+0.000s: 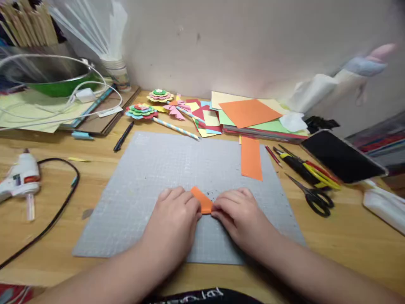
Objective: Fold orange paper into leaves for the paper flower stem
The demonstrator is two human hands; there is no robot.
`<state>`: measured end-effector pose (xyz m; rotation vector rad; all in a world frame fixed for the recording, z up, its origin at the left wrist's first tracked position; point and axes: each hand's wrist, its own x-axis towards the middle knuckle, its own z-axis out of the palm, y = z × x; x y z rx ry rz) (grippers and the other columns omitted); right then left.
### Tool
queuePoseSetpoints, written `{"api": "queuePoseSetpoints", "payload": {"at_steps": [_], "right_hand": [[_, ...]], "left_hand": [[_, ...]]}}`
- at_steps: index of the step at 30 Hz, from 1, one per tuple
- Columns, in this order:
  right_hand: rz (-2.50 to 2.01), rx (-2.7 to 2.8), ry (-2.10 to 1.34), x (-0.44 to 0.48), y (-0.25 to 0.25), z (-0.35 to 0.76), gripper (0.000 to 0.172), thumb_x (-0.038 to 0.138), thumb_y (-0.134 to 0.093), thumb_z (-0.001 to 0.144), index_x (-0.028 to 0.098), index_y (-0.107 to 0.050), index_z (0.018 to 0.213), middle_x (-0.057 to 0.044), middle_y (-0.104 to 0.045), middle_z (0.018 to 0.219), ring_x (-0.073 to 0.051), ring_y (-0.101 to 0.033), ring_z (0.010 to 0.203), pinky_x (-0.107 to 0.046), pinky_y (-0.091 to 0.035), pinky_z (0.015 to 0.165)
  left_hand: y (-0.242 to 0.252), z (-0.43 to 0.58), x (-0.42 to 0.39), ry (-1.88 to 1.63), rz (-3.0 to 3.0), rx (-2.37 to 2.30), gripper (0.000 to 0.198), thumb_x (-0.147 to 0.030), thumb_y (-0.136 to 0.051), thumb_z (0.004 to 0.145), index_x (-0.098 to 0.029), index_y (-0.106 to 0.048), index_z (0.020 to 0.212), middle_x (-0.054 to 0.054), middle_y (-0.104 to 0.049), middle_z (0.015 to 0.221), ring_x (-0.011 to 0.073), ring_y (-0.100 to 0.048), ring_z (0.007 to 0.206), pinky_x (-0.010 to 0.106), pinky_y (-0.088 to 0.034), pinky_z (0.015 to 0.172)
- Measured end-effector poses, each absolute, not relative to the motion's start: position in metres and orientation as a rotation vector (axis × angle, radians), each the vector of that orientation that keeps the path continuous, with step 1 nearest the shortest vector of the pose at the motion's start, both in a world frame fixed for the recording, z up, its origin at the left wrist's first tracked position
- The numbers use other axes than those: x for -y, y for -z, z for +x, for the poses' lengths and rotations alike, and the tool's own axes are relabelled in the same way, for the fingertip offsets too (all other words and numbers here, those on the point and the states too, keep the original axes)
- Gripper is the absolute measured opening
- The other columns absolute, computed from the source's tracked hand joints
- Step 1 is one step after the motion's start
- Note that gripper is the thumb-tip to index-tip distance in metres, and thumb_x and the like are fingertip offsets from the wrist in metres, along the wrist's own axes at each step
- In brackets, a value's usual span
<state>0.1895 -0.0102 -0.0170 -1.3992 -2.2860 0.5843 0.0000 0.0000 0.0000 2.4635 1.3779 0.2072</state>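
A small folded piece of orange paper (205, 205) lies low on the grey cutting mat (164, 160), with both hands at it. My left hand (177, 215) grips its left side, fingers curled, and covers part of it. At the paper's right corner, my right hand (238, 213) pinches the edge between thumb and fingers. A flat orange paper strip (251, 159) rests on the mat's upper right. Small dark specks dot the mat just above the folded paper.
Scissors (313, 196), pliers (297, 166) and a phone (343, 155) lie to the right. At left are a hot glue gun (23, 179) and a black pen (123, 137). Paper flowers (142, 111) and stacked coloured sheets (262, 128) line the back, beside a green bowl (60, 86).
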Motion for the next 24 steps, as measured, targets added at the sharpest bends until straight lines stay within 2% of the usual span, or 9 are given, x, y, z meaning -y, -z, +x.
{"api": "queuePoseSetpoints", "payload": {"at_steps": [8, 13, 21, 24], "right_hand": [[-1.314, 2.265, -0.555, 0.009, 0.018, 0.174, 0.011, 0.016, -0.054, 0.088, 0.017, -0.060, 0.079, 0.000, -0.063, 0.079, -0.016, -0.053, 0.079, -0.032, -0.029, 0.075], [-1.424, 2.309, -0.555, 0.005, 0.015, 0.171, 0.012, 0.015, -0.056, 0.087, 0.017, -0.060, 0.076, 0.000, -0.063, 0.076, -0.015, -0.055, 0.076, -0.031, -0.028, 0.071], [-1.555, 2.392, -0.715, -0.008, 0.002, 0.168, 0.011, 0.016, -0.061, 0.084, 0.018, -0.063, 0.073, 0.001, -0.066, 0.075, -0.015, -0.058, 0.076, -0.032, -0.028, 0.073], [-1.563, 2.399, -0.756, -0.012, 0.001, 0.168, 0.009, 0.017, -0.063, 0.083, 0.019, -0.065, 0.074, 0.002, -0.067, 0.075, -0.015, -0.058, 0.075, -0.033, -0.028, 0.074]], "left_hand": [[0.000, 0.002, -0.004, -0.221, 2.470, -1.419, 0.017, -0.015, -0.047, 0.084, -0.018, -0.060, 0.074, 0.004, -0.064, 0.075, 0.0230, -0.053, 0.080, 0.040, -0.035, 0.072], [-0.001, 0.003, -0.006, -0.208, 2.455, -1.422, 0.019, -0.015, -0.046, 0.084, -0.019, -0.061, 0.072, 0.004, -0.065, 0.074, 0.0231, -0.054, 0.079, 0.040, -0.035, 0.072], [-0.006, 0.007, -0.016, -0.094, 2.446, -1.422, 0.018, -0.013, -0.049, 0.080, -0.019, -0.064, 0.071, 0.004, -0.068, 0.073, 0.0240, -0.056, 0.078, 0.041, -0.036, 0.072], [-0.007, 0.005, -0.016, -0.091, 2.394, -1.427, 0.015, -0.019, -0.053, 0.081, -0.020, -0.065, 0.071, 0.003, -0.069, 0.074, 0.0241, -0.056, 0.079, 0.041, -0.035, 0.073]]}}
